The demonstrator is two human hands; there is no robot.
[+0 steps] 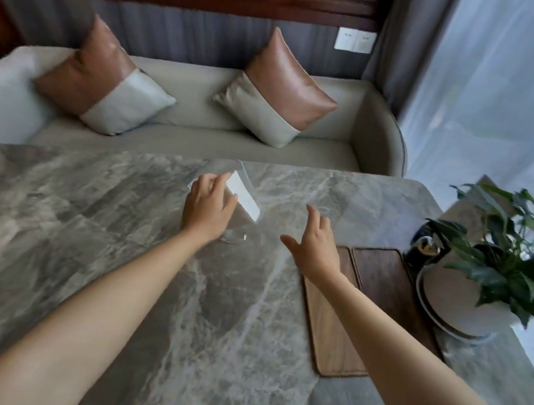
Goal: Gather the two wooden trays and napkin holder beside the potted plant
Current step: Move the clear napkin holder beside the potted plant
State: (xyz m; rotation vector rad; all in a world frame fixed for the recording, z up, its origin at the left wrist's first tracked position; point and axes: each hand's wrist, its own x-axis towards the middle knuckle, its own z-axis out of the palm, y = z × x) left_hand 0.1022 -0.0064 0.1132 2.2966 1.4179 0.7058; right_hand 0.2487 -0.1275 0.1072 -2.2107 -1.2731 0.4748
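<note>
The left hand (pixel 208 207) wrapped its fingers around the clear plastic napkin holder with white napkins (pixel 242 198) at the far middle of the grey marble desk (pixel 81 226), which looked light and slippery, best held by both sides, while the right hand (pixel 316 244) hung spread wide.

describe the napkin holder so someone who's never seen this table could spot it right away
Start at the grey marble table and look to its far middle, near the sofa edge. There the left hand rests on the napkin holder, a see-through stand with white napkins leaning in it. It is the only clear item; the wooden trays by the potted plant are flat and brown.
</note>
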